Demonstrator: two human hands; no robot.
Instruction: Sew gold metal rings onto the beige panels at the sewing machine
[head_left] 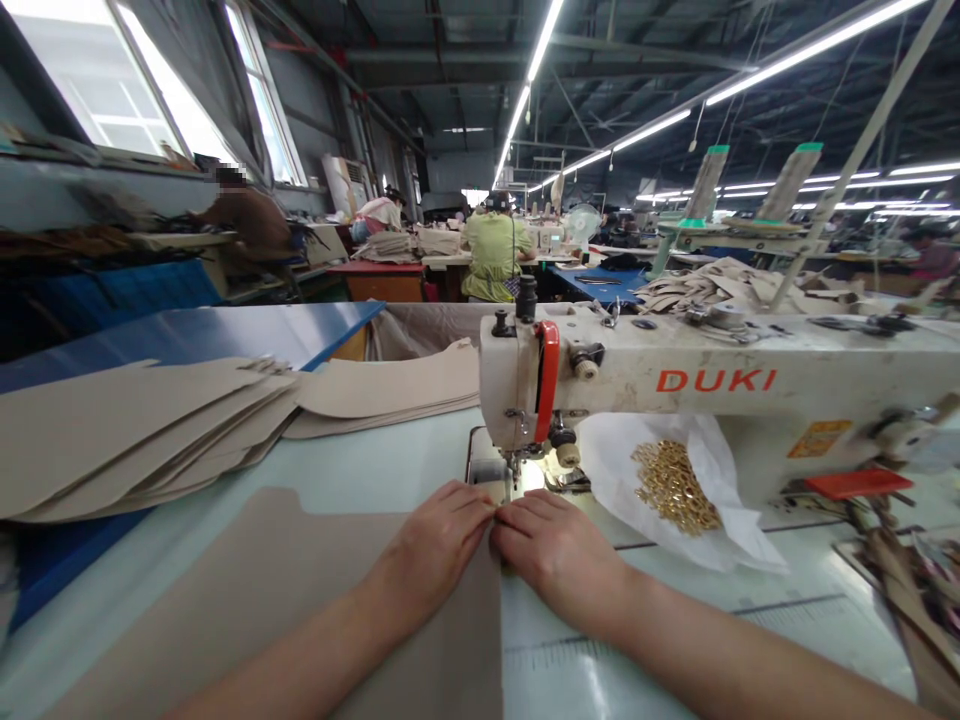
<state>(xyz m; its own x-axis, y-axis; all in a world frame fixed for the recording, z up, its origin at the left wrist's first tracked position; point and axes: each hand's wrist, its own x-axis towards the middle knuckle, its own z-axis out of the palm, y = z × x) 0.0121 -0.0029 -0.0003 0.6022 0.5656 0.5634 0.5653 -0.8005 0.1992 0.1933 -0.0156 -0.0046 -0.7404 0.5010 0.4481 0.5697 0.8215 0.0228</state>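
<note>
A large grey-beige fabric panel (330, 570) lies flat on the pale sewing table, its right edge running toward the needle of a white sewing machine (720, 370). Close in front of the presser foot (514, 472), my left hand (442, 535) rests on the panel with its fingertips closed at the edge. My right hand (559, 550) meets it there, fingers bent together and pinching the same edge. Whatever small piece sits between the fingertips is hidden. Right of the needle, a heap of small gold metal rings (675, 485) lies on white paper (739, 530).
Stacked beige panels (150, 425) lie at the left, with more cut pieces (397, 385) behind the panel. Thread cones (705, 185) stand at the back right. A person in green (495, 245) sits farther off, among other workers. A red lever (859, 484) is at right.
</note>
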